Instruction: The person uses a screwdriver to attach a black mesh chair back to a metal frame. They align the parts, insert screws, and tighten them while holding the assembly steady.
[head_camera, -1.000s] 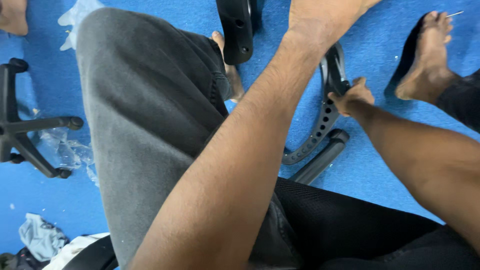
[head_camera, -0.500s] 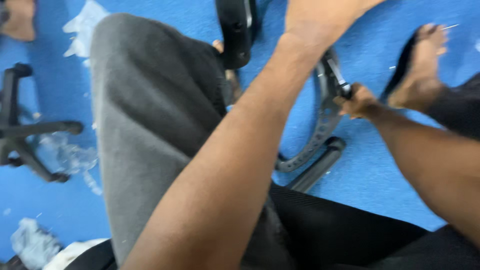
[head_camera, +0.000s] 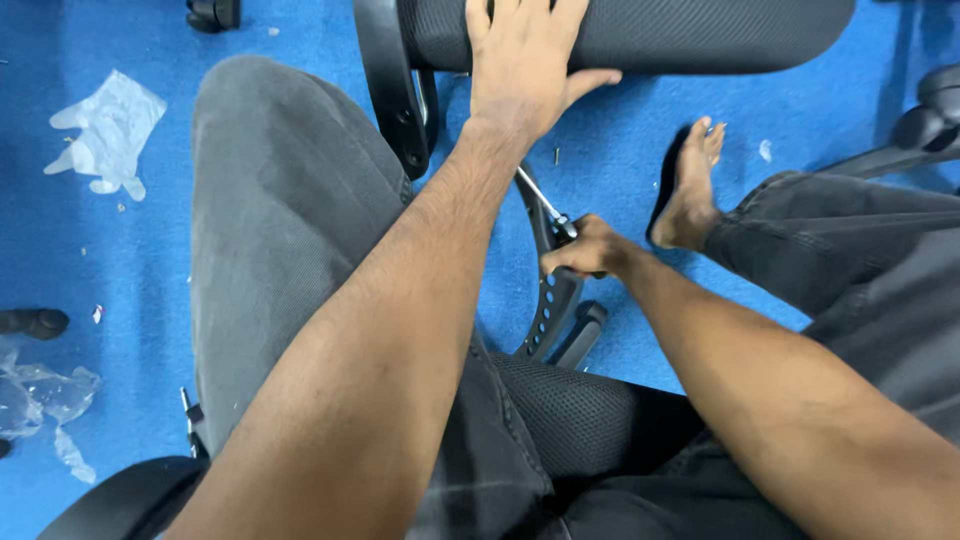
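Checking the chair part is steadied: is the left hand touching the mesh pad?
Touching. The head view shows the left hand flat on the mesh pad.

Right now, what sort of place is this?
Probably an office or workshop floor where a chair is being put together: blue carpet, a mesh chair part under the left hand, a screwdriver in the right hand, torn plastic wrap.

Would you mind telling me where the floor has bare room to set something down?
Bare blue carpet lies left of the grey-trousered leg, between the clear plastic glove and crumpled wrap. It is crowded around the right hand, screwdriver and black bracket, below the mesh seat under the left hand.
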